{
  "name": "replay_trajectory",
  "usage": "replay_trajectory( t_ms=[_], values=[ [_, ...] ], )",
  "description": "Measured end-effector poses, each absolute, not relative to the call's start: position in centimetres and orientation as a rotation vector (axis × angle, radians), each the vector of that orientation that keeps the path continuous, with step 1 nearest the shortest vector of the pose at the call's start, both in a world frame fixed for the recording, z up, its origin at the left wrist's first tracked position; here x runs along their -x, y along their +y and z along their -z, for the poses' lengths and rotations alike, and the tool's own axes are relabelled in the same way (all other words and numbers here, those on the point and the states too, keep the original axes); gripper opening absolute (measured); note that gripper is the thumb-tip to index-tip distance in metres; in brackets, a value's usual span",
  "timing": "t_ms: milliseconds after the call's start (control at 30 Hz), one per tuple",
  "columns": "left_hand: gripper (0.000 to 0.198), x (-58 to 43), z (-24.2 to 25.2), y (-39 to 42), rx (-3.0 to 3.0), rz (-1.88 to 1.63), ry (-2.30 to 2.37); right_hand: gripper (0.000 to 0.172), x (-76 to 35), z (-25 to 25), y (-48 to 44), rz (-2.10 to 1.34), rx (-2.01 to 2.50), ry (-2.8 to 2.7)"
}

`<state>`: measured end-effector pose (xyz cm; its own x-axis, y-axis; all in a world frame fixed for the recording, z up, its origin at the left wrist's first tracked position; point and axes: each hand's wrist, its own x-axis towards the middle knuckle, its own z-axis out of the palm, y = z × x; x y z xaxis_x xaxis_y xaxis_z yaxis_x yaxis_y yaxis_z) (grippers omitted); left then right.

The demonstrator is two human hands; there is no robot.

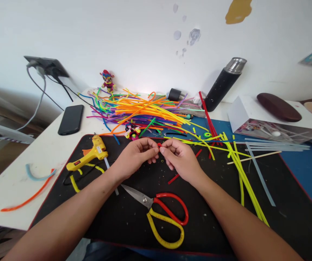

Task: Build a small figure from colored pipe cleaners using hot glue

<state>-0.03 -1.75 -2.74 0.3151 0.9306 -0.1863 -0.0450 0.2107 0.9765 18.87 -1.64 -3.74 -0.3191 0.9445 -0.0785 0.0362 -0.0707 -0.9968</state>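
Where the left hand (142, 154) and right hand (180, 156) meet above the black mat (112, 226), both pinch a small red piece (159, 144) between thumb and forefinger, the remaining fingers curled. Taking this piece as dial centre, the scissors (144, 200) lie at six o'clock and the yellow glue gun (97, 149) at nine o'clock. Its exact shape is mostly hidden. Judged by the coloured craft stems (147, 110) at eleven o'clock, it is probably very light, soft-surfaced and bendable, unlikely to slip. Grip lightly at opposite edges; hard pressure may deform it.
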Motion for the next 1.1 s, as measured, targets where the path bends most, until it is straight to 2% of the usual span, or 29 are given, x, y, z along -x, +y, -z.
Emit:
replay_trajectory(
  t_ms=[200, 467, 700, 1100],
  values=[
    [0.035, 0.0, 2.8, -1.7, -1.142, -0.899, 1.015, 0.022, -18.8, 3.8, -1.9, -1.463, 1.105, -1.456],
    [0.033, -0.1, 3.0, -1.8, -0.947, -0.943, 0.945, 0.028, -18.6, 3.6, -1.9, -1.492, 1.088, -1.393],
    [0.040, 0.5, 2.9, -1.6, -0.851, -0.880, 0.915, 0.029, -19.0, 3.8, -1.5, -1.532, 1.064, -1.380],
    [0.035, 0.9, 2.8, -1.4, -0.814, -0.803, 0.846, 0.028, -19.1, 3.4, -1.6, -1.622, 1.053, -1.391]
  ],
)
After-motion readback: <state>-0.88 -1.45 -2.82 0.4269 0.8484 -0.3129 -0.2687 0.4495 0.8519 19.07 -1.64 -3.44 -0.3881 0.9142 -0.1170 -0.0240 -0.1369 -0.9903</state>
